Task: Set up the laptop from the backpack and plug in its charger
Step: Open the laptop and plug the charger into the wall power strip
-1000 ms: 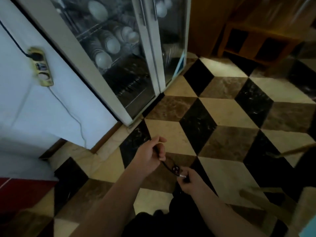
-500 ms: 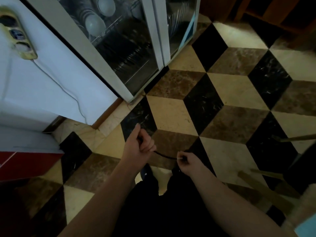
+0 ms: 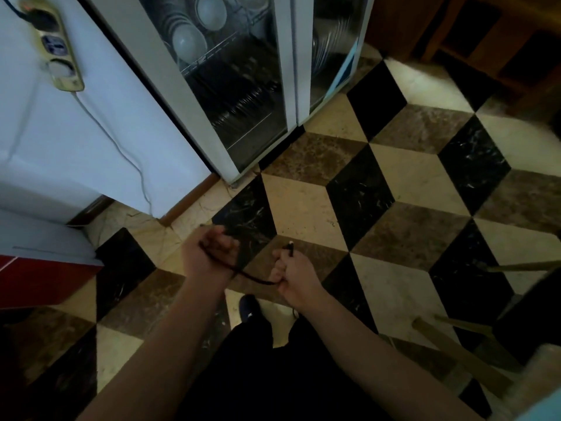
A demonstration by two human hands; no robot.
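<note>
In the head view, the charger cable [image 3: 243, 273] hangs slack between both hands, below and to the right of the power strip [image 3: 57, 48] on the white wall; I judge the loop could snag or slip when it is pulled straight. The left hand [image 3: 209, 253] has its grip curled around the cable. The right hand [image 3: 293, 279] has its grip closed on the plug end [image 3: 290, 249], which points up toward the strip.

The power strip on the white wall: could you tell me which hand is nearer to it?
Left. The left hand holds the black cable below and right of the power strip; the right hand grips it farther right.
</note>
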